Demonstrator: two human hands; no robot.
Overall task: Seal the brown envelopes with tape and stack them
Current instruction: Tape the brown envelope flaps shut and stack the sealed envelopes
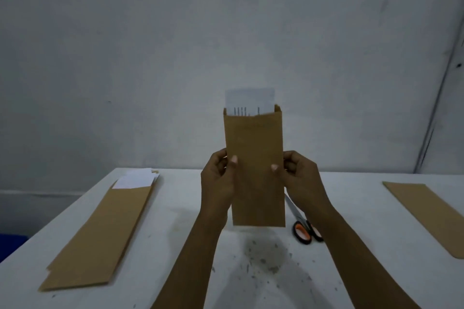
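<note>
From the head view, the left hand [219,176] and right hand [300,175] are pinching the side edges of a brown envelope [254,165], holding it upright above the tabletop [175,246] with a white sheet [249,99] sticking out of its top. Further envelopes [100,233] are lying at the left, one envelope [426,211] is lying at the right, and what appear to be scissors [305,229] are lying just beside the right forearm.
</note>
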